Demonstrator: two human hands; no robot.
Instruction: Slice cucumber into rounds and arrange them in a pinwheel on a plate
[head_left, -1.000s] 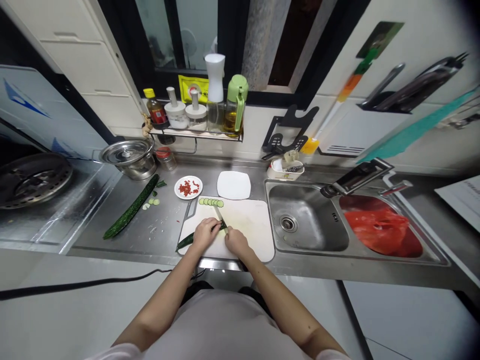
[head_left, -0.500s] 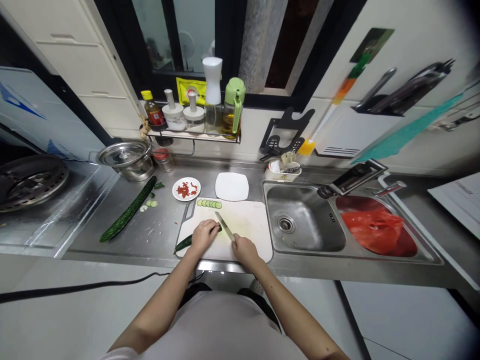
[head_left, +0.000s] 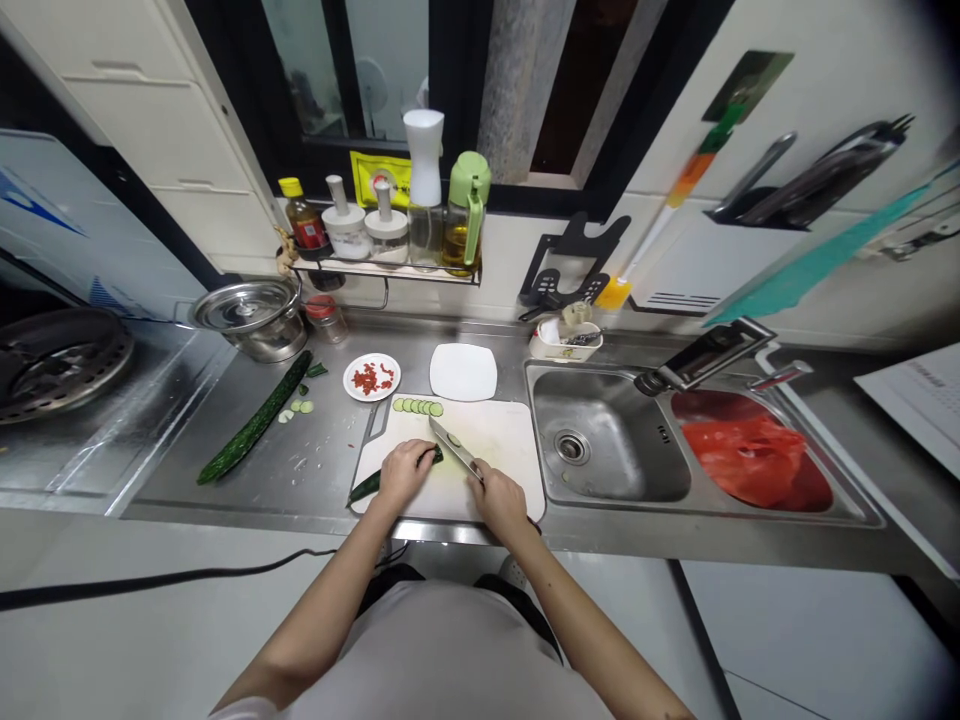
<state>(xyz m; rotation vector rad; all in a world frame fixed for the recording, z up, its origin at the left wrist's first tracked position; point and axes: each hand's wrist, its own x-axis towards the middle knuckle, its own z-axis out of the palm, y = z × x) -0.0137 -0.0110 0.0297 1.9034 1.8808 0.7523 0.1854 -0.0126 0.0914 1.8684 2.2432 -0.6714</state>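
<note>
My left hand (head_left: 405,472) is closed over a dark green cucumber (head_left: 365,487) lying across the white cutting board (head_left: 499,440); its cut end shows just right of my fingers. My right hand (head_left: 498,497) grips a kitchen knife (head_left: 455,447) by the handle, the blade pointing up and left beside that cut end. A pale green slice clings to the flat of the blade. Along the board's far left edge lies a row of several overlapping cucumber slices (head_left: 418,406).
Beyond the board stand a plate of chopped red pieces (head_left: 373,378) and a white square plate (head_left: 463,372). A whole cucumber (head_left: 255,420) lies to the left, near a lidded steel pot (head_left: 250,317). The sink (head_left: 615,440) adjoins on the right, with a red plastic bag (head_left: 742,458) in its second basin.
The knife has turned and shifted slightly right with my right hand, and a slice now shows on its blade. My left hand stays on the cucumber.
</note>
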